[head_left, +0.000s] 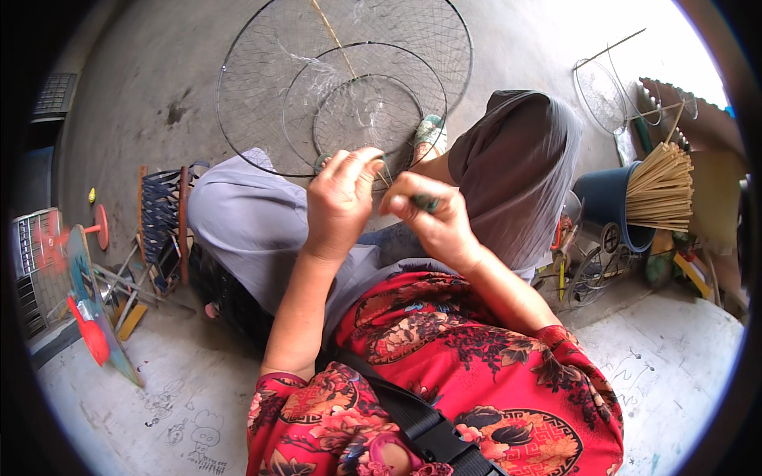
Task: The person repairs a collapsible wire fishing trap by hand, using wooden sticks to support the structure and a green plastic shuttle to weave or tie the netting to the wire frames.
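Over my lap, both hands are raised close together at the near rim of a round hoop net (pixel 365 95). This net has several dark wire rings, one inside another, with fine mesh between them. Fingertips pressed together, my left hand (pixel 341 198) pinches thin cord (pixel 386 170) beside the outer ring. My right hand (pixel 436 222) is closed just to the right, its fingertips at the same strands. A small dark green thing (pixel 426 203) shows among its fingers; its kind is unclear. A yellowish cord (pixel 333 40) runs down into the net's middle.
At right a blue bucket (pixel 599 198) holds a bundle of thin wooden sticks (pixel 660 190), with wire frames and tools beside it. Another hoop net (pixel 601 95) leans farther back. To the left are a strapped folding stool (pixel 163 214) and a board with red parts (pixel 91 309).
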